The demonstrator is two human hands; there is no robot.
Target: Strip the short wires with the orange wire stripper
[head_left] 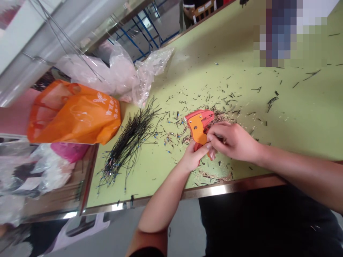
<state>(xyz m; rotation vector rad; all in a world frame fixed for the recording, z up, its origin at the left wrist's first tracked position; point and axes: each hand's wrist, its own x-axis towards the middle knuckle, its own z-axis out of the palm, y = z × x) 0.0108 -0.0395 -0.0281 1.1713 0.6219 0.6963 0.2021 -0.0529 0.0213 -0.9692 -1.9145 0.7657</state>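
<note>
A red and orange wire stripper (pixel 198 128) is gripped by its handles in my left hand (pixel 195 156), its head pointing away from me. Close against its right side is my right hand (pixel 233 141), with the fingers pinched together. What those fingers hold, if anything, is too small and blurred to make out. Short black wire offcuts and copper strands (pixel 222 117) lie around and under the tool. To the left rests a bundle of black wires (pixel 131 139), with small blue bits at some ends.
An orange bag (pixel 80 114) and clear plastic bags (pixel 120 71) stand along the green table's (pixel 155 182) left end. A metal strip (pixel 222 189) edges the near side. Scraps are scattered towards the right. Part of a person (pixel 189 12) shows beyond the far edge.
</note>
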